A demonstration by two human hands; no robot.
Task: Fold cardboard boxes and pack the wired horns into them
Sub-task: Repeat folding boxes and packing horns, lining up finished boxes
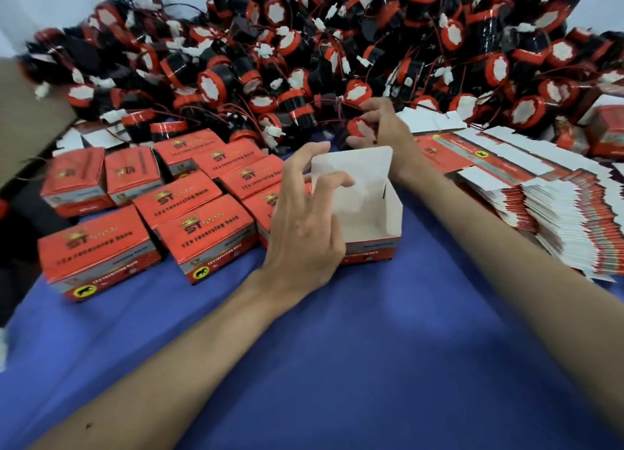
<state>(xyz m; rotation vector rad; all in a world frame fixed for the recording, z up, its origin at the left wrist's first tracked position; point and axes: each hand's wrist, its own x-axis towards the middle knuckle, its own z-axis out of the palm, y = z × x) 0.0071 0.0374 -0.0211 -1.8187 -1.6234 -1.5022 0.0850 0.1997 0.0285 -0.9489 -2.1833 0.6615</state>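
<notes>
Blue-clothed worktop (388, 355) is filling the near foreground, its cloth lying smooth. Pale plain wall (54, 0) is running behind at top left. Brown cardboard panel (27, 118) is leaning in from the left edge. Light is falling soft and even.

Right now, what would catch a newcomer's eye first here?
A huge heap of red-and-black horns fills the far side. At the middle, the left hand holds an open box while the right hand grips a horn behind it. Left of it sit closed red boxes.
</notes>
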